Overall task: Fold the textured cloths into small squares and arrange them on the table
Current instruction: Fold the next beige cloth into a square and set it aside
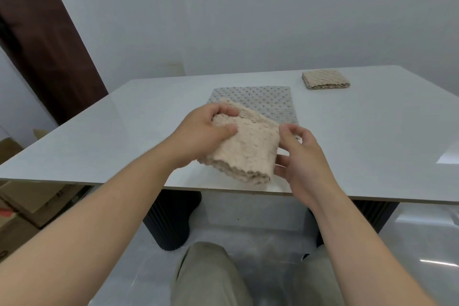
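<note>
1. A pale, glossy surface [99,131] stands before a plain white wall. Cardboard boxes sit on the floor to the left.
2. The beige cloth [246,146] is a thick folded bundle held over the near part of the surface. Its nubbly, looped pile looks soft and springy, and its wavy layered edges face the person.
3. The left hand [198,136] grips the cloth's left side, with fingers [224,110] curled over the far edge and the thumb pressing on top.
4. The right hand [303,161] waits at the cloth's right edge, its fingers [288,129] spread and loosely bent. It plainly holds nothing.
5. Risk: only one side is held, so the plush layers could spring open or slide apart and leave a lopsided square.
6. Risk: the bundle hangs close to the front edge, so a slack grip could drop it to the floor.
7. Just behind it a grey cloth [260,99] lies flat and unfolded, with a diamond-dimpled weave. Lowering the bundle carelessly could rumple it.
8. Well apart, at the far right, a folded beige square [325,79] lies neat with its layers stacked.
</note>
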`<state>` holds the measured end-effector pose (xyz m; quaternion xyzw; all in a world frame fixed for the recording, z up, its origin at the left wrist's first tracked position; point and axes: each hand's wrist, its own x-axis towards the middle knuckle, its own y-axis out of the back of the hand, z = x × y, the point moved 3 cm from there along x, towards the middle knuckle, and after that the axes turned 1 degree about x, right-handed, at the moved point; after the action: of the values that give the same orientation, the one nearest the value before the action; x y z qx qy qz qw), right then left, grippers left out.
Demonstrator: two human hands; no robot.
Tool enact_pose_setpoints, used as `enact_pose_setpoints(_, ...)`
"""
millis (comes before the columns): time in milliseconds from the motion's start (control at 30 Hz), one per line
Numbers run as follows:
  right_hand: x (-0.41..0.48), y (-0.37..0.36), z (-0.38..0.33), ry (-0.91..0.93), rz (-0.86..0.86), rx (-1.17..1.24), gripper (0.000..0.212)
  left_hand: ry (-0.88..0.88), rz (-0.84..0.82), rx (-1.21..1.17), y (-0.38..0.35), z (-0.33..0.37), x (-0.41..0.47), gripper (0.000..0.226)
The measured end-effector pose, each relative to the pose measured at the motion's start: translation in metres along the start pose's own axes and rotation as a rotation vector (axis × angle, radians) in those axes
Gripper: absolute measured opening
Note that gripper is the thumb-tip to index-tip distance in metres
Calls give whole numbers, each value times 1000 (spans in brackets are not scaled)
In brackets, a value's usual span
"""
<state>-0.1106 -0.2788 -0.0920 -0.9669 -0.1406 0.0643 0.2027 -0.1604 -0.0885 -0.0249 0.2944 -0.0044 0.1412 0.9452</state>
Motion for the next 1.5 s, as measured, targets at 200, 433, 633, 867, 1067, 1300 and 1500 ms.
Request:
enact_pose_setpoints(200,-6,-2,6,14,-84,112,41,254,92,-273,2,4,28,8)
enact_pose_setpoints(433,-3,-3,10,164,-2,-150,42,290,135,-306,-8,6,31,19)
enact_pose_setpoints(633,-2,-7,15,179,79,-232,35,262,134,-335,-21,7,25,31)
enact_pose_setpoints(867,4,0,20,147,166,-262,39,237,107,-305,-27,4,15,32)
enact_pose_setpoints(1067,-1,1,10,175,111,-196,45,268,114,-332,-12,0,9,33)
enact_pose_setpoints(1300,-3,0,12,99,77,-130,32,207,151,-401,-5,0,9,38)
enact_pose_setpoints(1500,-5,0,25,-66,-46,-125,35,30,101,-293,-5,2,10,40)
